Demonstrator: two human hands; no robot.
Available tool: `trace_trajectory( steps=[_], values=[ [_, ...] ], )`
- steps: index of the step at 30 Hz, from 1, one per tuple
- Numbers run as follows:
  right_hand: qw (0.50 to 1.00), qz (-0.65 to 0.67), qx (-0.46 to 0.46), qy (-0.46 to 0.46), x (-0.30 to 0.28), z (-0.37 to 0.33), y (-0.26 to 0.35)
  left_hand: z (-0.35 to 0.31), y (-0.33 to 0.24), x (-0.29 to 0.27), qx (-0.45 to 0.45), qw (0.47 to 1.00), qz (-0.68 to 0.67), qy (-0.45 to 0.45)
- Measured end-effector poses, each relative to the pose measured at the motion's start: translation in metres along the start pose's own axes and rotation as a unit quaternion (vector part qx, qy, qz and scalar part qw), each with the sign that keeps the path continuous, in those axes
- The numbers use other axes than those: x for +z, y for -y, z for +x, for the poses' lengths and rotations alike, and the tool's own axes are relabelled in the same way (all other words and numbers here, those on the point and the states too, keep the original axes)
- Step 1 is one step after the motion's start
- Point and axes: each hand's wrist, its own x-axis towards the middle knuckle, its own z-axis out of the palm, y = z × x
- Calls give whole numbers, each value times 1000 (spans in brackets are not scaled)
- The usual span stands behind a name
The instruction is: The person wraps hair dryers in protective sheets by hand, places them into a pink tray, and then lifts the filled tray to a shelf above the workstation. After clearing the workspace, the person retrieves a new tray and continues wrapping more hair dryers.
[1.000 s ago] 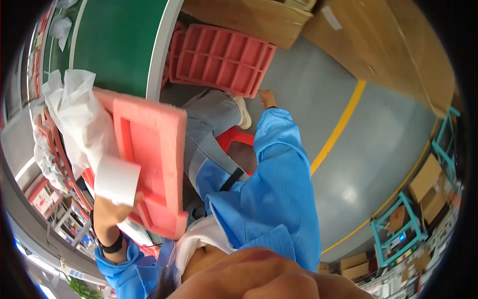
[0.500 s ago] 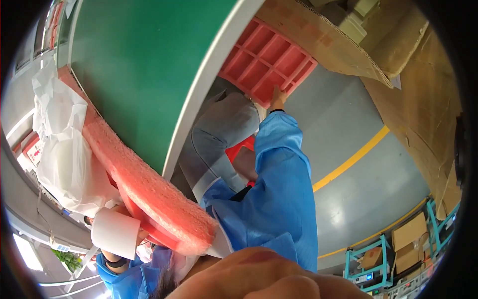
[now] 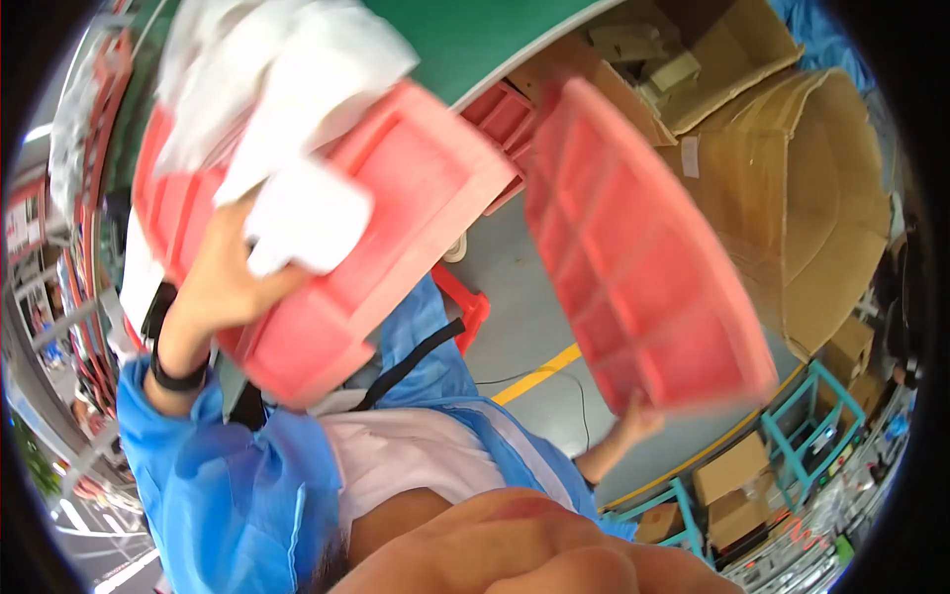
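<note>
The left hand (image 3: 223, 287) is closed around the rim of a red plastic crate (image 3: 346, 257), which is held tilted in the air below the edge of the green table (image 3: 485, 35). A white roll (image 3: 307, 213) is pressed between the fingers and the crate wall, and crumpled white plastic (image 3: 287, 79) lies over the crate's upper part. The right hand (image 3: 638, 421) grips the lower edge of a second red crate (image 3: 643, 267), whose ribbed underside is turned toward the camera. Both crates are carried off the floor and are kept apart. Flattened cardboard boxes (image 3: 811, 208) are stacked behind the second crate, beside the table's corner
</note>
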Motion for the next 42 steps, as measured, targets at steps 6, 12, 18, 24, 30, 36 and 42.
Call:
trace_trajectory(
  steps=[6, 12, 18, 24, 30, 36, 42],
  values=[
    [917, 242, -312, -57, -12, -146, 214, -141, -15, -41, 77, 995, -58, -40],
    [907, 360, -218, 10, 67, -256, 270, -298, 23, -101, 148, 979, -21, -137],
    [838, 464, -205, 200, 236, -247, 317, -447, 86, -172, 68, 954, 25, -290],
    [900, 129, -208, 362, 272, -295, 351, -565, 159, -230, 8, 925, -12, -379],
    [877, -202, -428, 86, 275, -409, 394, -623, 210, -267, 7, 878, 86, -471],
    [502, -61, -485, 713, 318, -694, 410, -593, 231, -290, 25, 851, 224, -474],
    [468, -117, -474, 737, 408, -793, 395, -557, 213, -307, 77, 837, 194, -505]
  ],
)
